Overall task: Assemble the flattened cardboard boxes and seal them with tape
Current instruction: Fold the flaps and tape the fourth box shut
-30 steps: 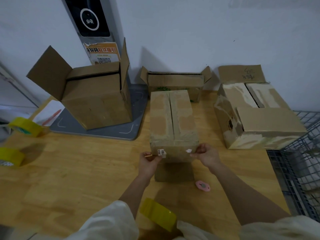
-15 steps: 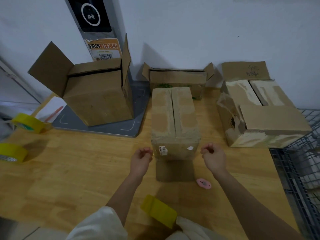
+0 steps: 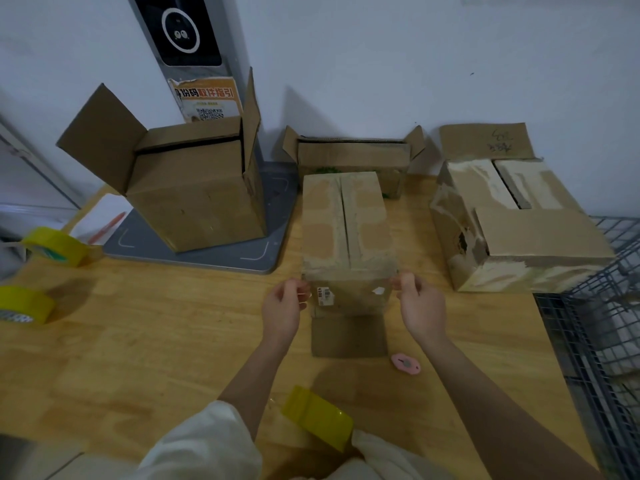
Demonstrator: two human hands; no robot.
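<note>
Your narrow cardboard box (image 3: pixel 348 233) stands in the middle of the counter (image 3: pixel 145 341), its top flaps folded shut with the seam running away from you. Your left hand (image 3: pixel 282 308) hovers just beside its near left corner and your right hand (image 3: pixel 420 306) just beside its near right corner. Both have curled fingers; whether they pinch anything, I cannot tell. One flap (image 3: pixel 349 336) lies flat on the counter at the box's near end. A pink cutter (image 3: pixel 406 363) lies to the right of that flap. A yellow tape roll (image 3: pixel 320 418) sits near your body, and two more tape rolls (image 3: pixel 55 244) rest at the far left edge. An open box (image 3: pixel 194 195) stands far left, and a worn box (image 3: pixel 512 230) far right.
</note>
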